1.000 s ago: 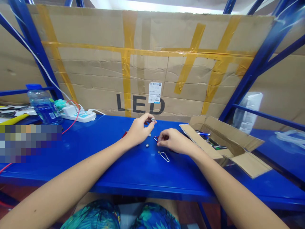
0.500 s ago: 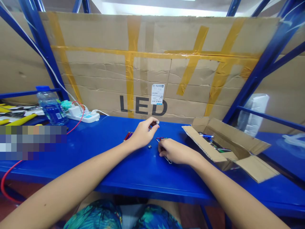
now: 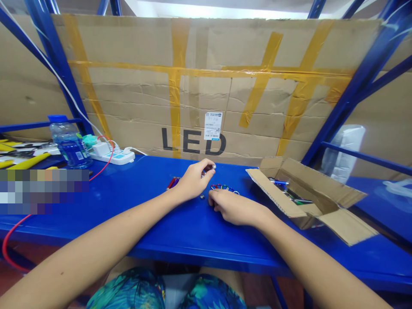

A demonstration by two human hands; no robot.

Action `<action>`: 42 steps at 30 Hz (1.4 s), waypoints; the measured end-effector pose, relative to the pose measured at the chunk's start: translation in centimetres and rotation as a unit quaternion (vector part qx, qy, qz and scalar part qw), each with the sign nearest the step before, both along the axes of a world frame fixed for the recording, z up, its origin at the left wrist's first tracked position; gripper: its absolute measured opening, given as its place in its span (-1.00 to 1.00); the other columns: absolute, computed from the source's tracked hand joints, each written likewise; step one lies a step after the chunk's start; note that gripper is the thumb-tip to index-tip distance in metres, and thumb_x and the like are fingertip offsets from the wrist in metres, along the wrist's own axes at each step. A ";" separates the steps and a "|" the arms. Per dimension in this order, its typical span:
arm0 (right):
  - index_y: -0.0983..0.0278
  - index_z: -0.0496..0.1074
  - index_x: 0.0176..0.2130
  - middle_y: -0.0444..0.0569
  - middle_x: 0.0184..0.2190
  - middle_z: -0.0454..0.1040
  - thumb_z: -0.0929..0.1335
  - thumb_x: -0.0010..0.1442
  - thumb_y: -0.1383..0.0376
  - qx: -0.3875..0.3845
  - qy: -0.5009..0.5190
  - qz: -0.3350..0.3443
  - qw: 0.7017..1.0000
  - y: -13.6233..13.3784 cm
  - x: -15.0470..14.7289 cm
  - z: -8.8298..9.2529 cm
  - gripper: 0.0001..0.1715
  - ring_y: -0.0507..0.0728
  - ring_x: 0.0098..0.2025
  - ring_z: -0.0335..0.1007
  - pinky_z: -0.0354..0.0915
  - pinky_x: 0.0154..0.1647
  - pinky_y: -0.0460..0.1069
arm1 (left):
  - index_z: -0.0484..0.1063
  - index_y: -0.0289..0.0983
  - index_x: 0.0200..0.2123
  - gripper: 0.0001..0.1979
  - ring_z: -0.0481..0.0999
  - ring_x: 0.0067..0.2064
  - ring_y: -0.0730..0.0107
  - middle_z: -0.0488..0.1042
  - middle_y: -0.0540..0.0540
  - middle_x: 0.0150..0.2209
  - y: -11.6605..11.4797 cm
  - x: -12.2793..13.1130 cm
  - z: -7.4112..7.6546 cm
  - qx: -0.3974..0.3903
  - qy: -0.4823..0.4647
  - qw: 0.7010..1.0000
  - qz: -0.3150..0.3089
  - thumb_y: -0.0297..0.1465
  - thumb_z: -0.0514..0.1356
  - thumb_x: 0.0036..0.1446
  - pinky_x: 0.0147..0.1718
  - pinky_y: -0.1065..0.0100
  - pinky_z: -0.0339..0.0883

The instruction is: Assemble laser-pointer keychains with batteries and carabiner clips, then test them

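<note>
My left hand is raised a little over the blue table, thumb and fingers pinched around a small shiny silver piece too small to identify. Below it on the table lies a small round metal piece. Partly behind my left wrist are slim red and purple objects. My right hand rests low with curled fingers. Just beyond its knuckles, a row of coloured metal loops, red, green, blue and silver, shows; they look like carabiners. Whatever its fingers hold, if anything, is hidden.
An open cardboard box with pens or similar slim items stands at the right. To the left are a blue-capped bottle, a white power strip and a red cable. A large cardboard sheet closes the back.
My right hand has shifted slightly left. The silver loop that stuck out below it no longer shows there, and more coloured loops are visible beyond the knuckles. My left hand keeps its pinch.
</note>
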State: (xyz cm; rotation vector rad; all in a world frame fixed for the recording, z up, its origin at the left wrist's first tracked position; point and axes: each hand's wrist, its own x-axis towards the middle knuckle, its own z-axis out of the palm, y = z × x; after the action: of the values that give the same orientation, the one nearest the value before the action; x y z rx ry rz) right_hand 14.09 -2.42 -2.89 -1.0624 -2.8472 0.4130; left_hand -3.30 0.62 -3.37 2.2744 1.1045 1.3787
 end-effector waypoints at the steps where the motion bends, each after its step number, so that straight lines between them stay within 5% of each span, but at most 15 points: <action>1: 0.31 0.33 -0.29 0.04 -0.32 0.43 0.22 0.04 0.63 -0.003 0.001 0.001 1.000 0.0 0.0 -0.1 -0.70 0.10 -0.35 0.32 0.13 -0.37 -0.06 | 0.39 -0.26 -0.17 -0.87 0.51 -0.21 0.32 0.54 -0.08 -0.25 0.0 0.0 0.0 -0.001 0.000 1.000 0.000 -0.40 0.11 0.23 -0.20 0.28 0.35; 8: 0.27 0.26 -0.36 0.00 -0.32 0.37 0.19 0.08 0.60 0.053 0.110 -0.020 0.992 1.1 0.7 0.4 -0.74 0.09 -0.31 0.26 0.16 -0.29 -0.05 | 0.40 -0.27 -0.18 -0.88 0.52 -0.22 0.34 0.54 -0.08 -0.26 -0.1 0.0 0.1 -0.013 -0.006 1.000 0.006 -0.41 0.12 0.23 -0.22 0.30 0.37; 16: 0.26 0.29 -0.22 -0.05 -0.35 0.38 0.25 0.19 0.44 0.121 0.357 -0.065 0.924 2.1 1.3 2.0 -0.87 0.09 -0.33 0.27 0.22 -0.28 -0.02 | 0.42 -0.26 -0.19 -0.87 0.52 -0.23 0.33 0.56 -0.08 -0.24 -1.0 0.6 0.2 -0.033 0.036 0.998 -0.045 -0.42 0.11 0.22 -0.23 0.31 0.36; 30: 0.25 0.33 -0.17 -0.04 -0.28 0.45 0.25 0.16 0.49 0.105 0.343 -0.018 0.933 2.0 1.4 1.9 -0.77 0.07 -0.30 0.35 0.28 -0.25 -0.02 | 0.42 -0.27 -0.24 -0.91 0.50 -0.20 0.31 0.54 -0.11 -0.22 -1.1 0.5 0.3 0.027 0.089 0.995 -0.041 -0.46 0.12 0.21 -0.18 0.29 0.36; 37: 0.26 0.35 -0.26 -0.04 -0.37 0.44 0.28 0.22 0.36 0.180 0.380 -0.097 0.902 2.1 1.7 2.4 -0.94 0.09 -0.35 0.33 0.25 -0.31 -0.02 | 0.42 -0.27 -0.18 -0.87 0.51 -0.16 0.29 0.55 -0.12 -0.20 -0.4 -0.2 1.0 0.028 0.043 0.998 -0.025 -0.45 0.10 0.23 -0.11 0.23 0.38; 42: 0.27 0.41 -0.33 -0.06 -0.38 0.46 0.28 0.21 0.39 0.119 0.244 -0.054 0.961 1.6 0.7 1.4 -0.88 0.08 -0.34 0.34 0.23 -0.29 -0.03 | 0.39 -0.25 -0.20 -0.87 0.52 -0.12 0.28 0.54 -0.11 -0.19 0.1 -0.8 1.3 0.026 -0.004 1.000 0.008 -0.48 0.07 0.22 -0.10 0.24 0.37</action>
State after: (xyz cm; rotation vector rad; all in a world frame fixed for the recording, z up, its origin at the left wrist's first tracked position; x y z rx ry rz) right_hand 14.83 -0.78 -1.48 -0.9132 -2.3223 0.2679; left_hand -4.07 0.70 -2.12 2.2986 1.0987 1.4361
